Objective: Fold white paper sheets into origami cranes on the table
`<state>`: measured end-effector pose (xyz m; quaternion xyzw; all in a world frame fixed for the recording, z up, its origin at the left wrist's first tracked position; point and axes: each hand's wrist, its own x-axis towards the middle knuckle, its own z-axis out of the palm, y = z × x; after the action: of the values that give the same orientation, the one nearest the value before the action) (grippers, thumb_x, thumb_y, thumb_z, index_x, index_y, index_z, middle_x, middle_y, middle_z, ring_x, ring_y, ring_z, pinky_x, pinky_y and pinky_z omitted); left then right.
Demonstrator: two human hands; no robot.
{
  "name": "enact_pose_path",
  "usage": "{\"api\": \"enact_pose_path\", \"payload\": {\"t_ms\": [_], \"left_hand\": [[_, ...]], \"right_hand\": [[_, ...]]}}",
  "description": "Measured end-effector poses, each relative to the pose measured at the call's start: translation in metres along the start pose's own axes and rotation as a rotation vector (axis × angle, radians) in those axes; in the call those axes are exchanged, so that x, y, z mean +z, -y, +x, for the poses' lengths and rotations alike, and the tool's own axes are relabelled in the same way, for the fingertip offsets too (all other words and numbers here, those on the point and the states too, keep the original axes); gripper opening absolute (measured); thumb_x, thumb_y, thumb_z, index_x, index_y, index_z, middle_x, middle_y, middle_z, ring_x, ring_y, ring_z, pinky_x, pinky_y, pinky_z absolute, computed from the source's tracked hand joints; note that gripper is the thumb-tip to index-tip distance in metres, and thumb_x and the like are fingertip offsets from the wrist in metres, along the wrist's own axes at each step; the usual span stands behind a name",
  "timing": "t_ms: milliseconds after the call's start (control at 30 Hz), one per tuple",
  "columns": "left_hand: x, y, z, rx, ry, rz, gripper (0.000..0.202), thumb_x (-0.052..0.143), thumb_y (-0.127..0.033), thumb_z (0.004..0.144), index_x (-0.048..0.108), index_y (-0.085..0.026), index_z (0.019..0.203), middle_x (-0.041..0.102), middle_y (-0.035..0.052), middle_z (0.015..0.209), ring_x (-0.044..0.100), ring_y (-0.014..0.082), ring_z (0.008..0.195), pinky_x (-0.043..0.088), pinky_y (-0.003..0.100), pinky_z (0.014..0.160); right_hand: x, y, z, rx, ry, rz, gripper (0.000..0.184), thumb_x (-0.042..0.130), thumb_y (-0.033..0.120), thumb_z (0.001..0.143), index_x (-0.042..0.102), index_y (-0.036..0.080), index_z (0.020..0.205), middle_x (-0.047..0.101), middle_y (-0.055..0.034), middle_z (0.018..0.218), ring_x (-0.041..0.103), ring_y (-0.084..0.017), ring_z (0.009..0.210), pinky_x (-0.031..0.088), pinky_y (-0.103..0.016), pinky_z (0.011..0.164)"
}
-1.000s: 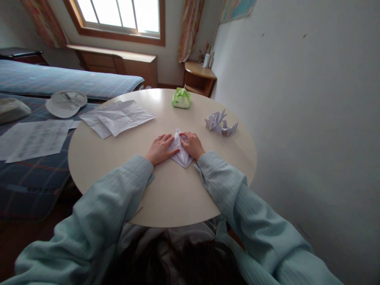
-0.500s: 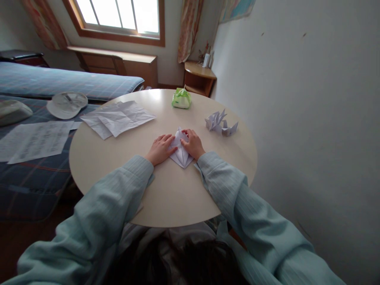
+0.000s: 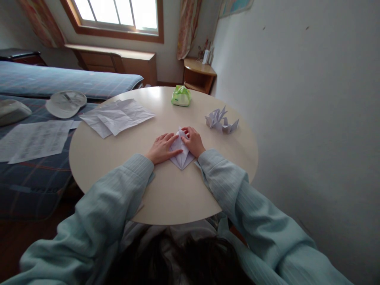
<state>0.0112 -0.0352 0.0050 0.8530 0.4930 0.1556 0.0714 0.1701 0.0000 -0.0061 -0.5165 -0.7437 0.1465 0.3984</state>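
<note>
A folded sheet of white paper (image 3: 181, 158), kite-shaped with a crease down its middle, lies on the round table (image 3: 115, 168) in front of me. My left hand (image 3: 162, 148) rests on its left side, fingers stretched out and thumb lying across the lower part. At the upper right edge, my right hand (image 3: 194, 141) grips the paper between curled fingers and thumb. Both hands cover part of the folds. Beyond the right hand stand several folded paper figures (image 3: 216, 117) with pointed tips.
Creased white sheets (image 3: 124, 116) lie at the table's left. A green tissue pack (image 3: 181, 96) sits at the far side. Left of the table, a bed (image 3: 35, 178) holds printed sheets (image 3: 44, 138) and a white cap (image 3: 65, 105). The wall (image 3: 297, 118) runs along the right.
My left thumb has slid right and slightly down over the paper's middle crease. My right hand stays at the upper right edge. The view has shifted slightly.
</note>
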Motion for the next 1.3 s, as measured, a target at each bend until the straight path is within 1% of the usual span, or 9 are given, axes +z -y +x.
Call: {"api": "enact_pose_path", "payload": {"t_ms": [133, 300, 500, 667, 900, 1000, 1133, 1300], "left_hand": [[-0.0014, 0.0001, -0.0006, 0.029, 0.016, -0.023, 0.070, 0.041, -0.064, 0.073, 0.036, -0.024, 0.130, 0.038, 0.0078, 0.135, 0.031, 0.0253, 0.123, 0.023, 0.042, 0.103], [-0.0026, -0.0001, -0.0008, 0.035, 0.027, -0.045, 0.069, 0.042, -0.065, 0.072, 0.036, -0.028, 0.130, 0.037, 0.0057, 0.135, 0.030, 0.0248, 0.124, 0.022, 0.042, 0.103], [-0.0029, -0.0005, -0.0008, 0.035, 0.032, -0.036, 0.072, 0.042, -0.067, 0.070, 0.038, -0.025, 0.129, 0.037, 0.0075, 0.135, 0.029, 0.0256, 0.125, 0.022, 0.042, 0.104], [-0.0022, 0.0003, -0.0010, 0.040, 0.025, -0.035, 0.072, 0.044, -0.068, 0.069, 0.038, -0.028, 0.129, 0.038, 0.0061, 0.134, 0.031, 0.0253, 0.124, 0.022, 0.043, 0.103], [-0.0018, 0.0004, -0.0006, 0.030, 0.038, -0.026, 0.074, 0.043, -0.068, 0.069, 0.036, -0.027, 0.130, 0.038, 0.0066, 0.135, 0.030, 0.0255, 0.125, 0.022, 0.042, 0.103], [-0.0012, 0.0002, -0.0005, 0.033, 0.027, -0.017, 0.068, 0.039, -0.065, 0.074, 0.037, -0.026, 0.129, 0.038, 0.0065, 0.134, 0.030, 0.0244, 0.125, 0.023, 0.041, 0.103], [-0.0003, 0.0003, -0.0006, 0.036, 0.017, -0.006, 0.057, 0.035, -0.056, 0.080, 0.039, -0.025, 0.128, 0.039, 0.0065, 0.134, 0.031, 0.0233, 0.124, 0.023, 0.041, 0.103], [0.0007, 0.0014, -0.0003, 0.047, 0.013, 0.012, 0.050, 0.041, -0.038, 0.080, 0.038, -0.025, 0.129, 0.040, 0.0051, 0.133, 0.031, 0.0223, 0.124, 0.025, 0.041, 0.102]], "right_hand": [[-0.0002, -0.0018, 0.0008, 0.024, -0.016, 0.005, 0.018, 0.048, 0.014, 0.072, 0.051, 0.016, 0.090, 0.056, -0.0059, 0.087, 0.052, -0.014, 0.077, 0.045, -0.030, 0.074], [-0.0009, -0.0027, 0.0009, 0.027, -0.038, 0.002, 0.016, 0.048, 0.017, 0.073, 0.051, 0.017, 0.089, 0.056, -0.0054, 0.086, 0.053, -0.014, 0.074, 0.046, -0.030, 0.073], [-0.0019, -0.0020, 0.0013, 0.059, -0.052, -0.013, 0.015, 0.047, 0.016, 0.073, 0.051, 0.016, 0.088, 0.056, -0.0053, 0.085, 0.053, -0.014, 0.072, 0.045, -0.030, 0.073], [-0.0026, -0.0050, 0.0028, 0.084, -0.080, -0.012, 0.014, 0.046, 0.016, 0.073, 0.051, 0.017, 0.086, 0.056, -0.0056, 0.085, 0.053, -0.015, 0.073, 0.045, -0.031, 0.073], [-0.0026, -0.0099, 0.0041, 0.104, -0.121, -0.023, 0.013, 0.045, 0.013, 0.072, 0.050, 0.018, 0.083, 0.056, -0.0057, 0.084, 0.053, -0.015, 0.074, 0.045, -0.032, 0.074], [-0.0024, -0.0104, 0.0043, 0.107, -0.129, -0.024, 0.014, 0.045, 0.013, 0.071, 0.050, 0.018, 0.083, 0.056, -0.0060, 0.084, 0.053, -0.016, 0.075, 0.045, -0.032, 0.073], [-0.0031, -0.0091, 0.0041, 0.120, -0.122, -0.032, 0.014, 0.045, 0.012, 0.071, 0.050, 0.017, 0.083, 0.057, -0.0065, 0.085, 0.053, -0.016, 0.077, 0.045, -0.032, 0.074], [-0.0041, -0.0073, 0.0037, 0.122, -0.109, -0.034, 0.014, 0.045, 0.012, 0.071, 0.051, 0.017, 0.083, 0.058, -0.0069, 0.085, 0.054, -0.017, 0.078, 0.044, -0.033, 0.075]]}}
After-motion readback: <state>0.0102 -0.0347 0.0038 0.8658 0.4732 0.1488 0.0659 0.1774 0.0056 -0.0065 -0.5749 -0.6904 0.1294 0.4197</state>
